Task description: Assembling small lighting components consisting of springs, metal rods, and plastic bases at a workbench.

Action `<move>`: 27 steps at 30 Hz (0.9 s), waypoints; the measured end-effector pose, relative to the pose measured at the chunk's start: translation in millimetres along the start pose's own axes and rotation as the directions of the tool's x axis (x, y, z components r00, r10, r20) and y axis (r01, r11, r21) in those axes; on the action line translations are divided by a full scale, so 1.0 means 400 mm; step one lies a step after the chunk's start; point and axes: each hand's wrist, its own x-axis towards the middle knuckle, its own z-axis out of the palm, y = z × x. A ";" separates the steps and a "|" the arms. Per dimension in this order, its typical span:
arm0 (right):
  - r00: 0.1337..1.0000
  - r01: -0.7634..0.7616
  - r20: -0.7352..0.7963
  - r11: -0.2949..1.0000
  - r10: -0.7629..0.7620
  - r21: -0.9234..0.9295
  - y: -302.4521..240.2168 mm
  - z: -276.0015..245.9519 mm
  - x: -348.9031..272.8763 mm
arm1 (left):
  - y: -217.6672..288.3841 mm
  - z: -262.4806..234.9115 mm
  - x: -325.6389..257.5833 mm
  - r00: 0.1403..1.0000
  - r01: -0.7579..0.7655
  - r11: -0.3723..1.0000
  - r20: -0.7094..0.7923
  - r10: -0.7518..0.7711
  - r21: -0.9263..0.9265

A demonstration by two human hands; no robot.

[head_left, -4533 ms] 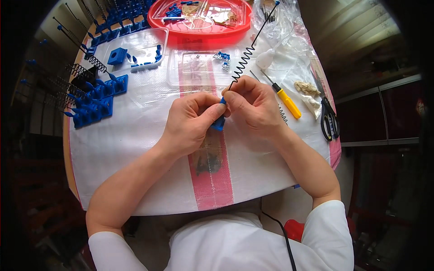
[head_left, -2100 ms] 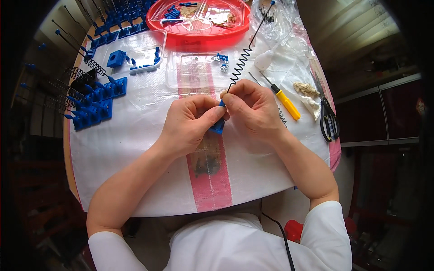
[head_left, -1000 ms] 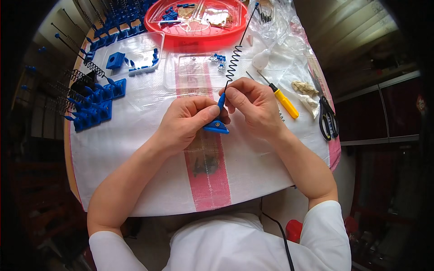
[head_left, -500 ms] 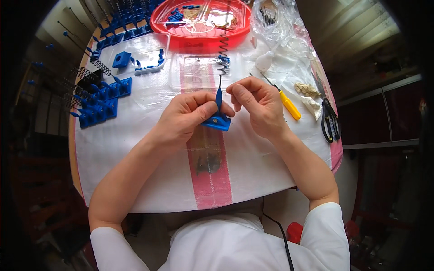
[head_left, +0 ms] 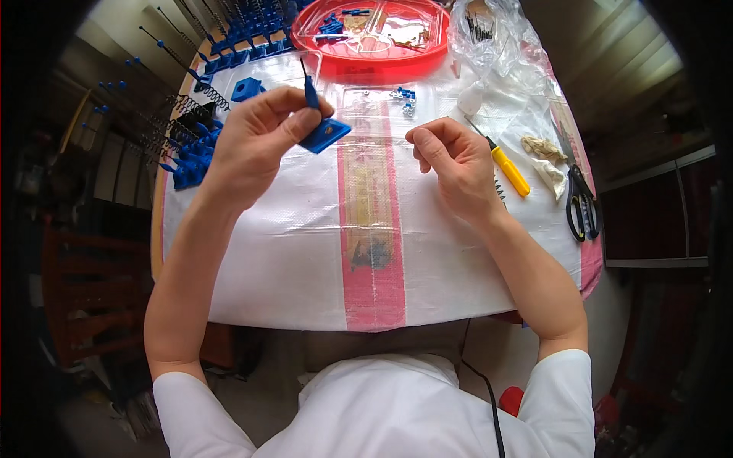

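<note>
My left hand [head_left: 256, 149] is closed on a small blue plastic stand [head_left: 328, 136], pinching it by the upright stem between thumb and fingers. The stand's square base is tilted, with a small brass-coloured screw in it. A thin dark rod rises from the tip of the stem; any spring above it cannot be made out. My right hand [head_left: 458, 164] hovers over the table to the right, apart from the stand. Its thumb and forefinger are curled together, and whatever they hold, if anything, is hidden. Closest to it lies a yellow-handled screwdriver [head_left: 510, 171].
Rows of blue stands with black springs [head_left: 200, 149] crowd the left side. Clear plastic trays with small blue and white parts [head_left: 405, 99] lie beyond my hands. A red basin [head_left: 366, 72] stands at the back. Black-handled scissors [head_left: 582, 206] and a crumpled plastic bag [head_left: 492, 38] are at right.
My left hand has moved left and away from me, carrying the blue stand and tilting it. The right hand has separated from the stand. The whole view has shifted slightly.
</note>
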 end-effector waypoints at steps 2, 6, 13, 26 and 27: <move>1.000 0.002 0.014 1.000 -0.002 -0.007 0.003 0.002 0.000 | -0.045 -0.009 -0.033 0.997 0.033 0.997 -0.070 -0.028 0.076; 1.000 0.017 0.012 1.000 -0.017 -0.018 0.002 0.004 0.001 | -0.115 -0.014 -0.081 0.975 0.040 0.981 -0.222 0.003 0.191; 1.000 0.026 0.011 0.999 -0.026 -0.018 0.008 0.002 -0.001 | -0.173 0.009 -0.090 0.949 -0.030 0.861 -0.256 0.184 0.508; 1.000 0.012 0.015 1.000 -0.011 -0.023 0.010 0.009 -0.001 | -0.154 0.036 -0.082 0.961 -0.018 0.742 -0.194 0.198 0.670; 1.000 0.005 0.021 1.000 -0.004 -0.028 0.007 0.008 0.000 | -0.149 0.033 -0.088 0.950 -0.044 0.717 -0.193 0.246 0.695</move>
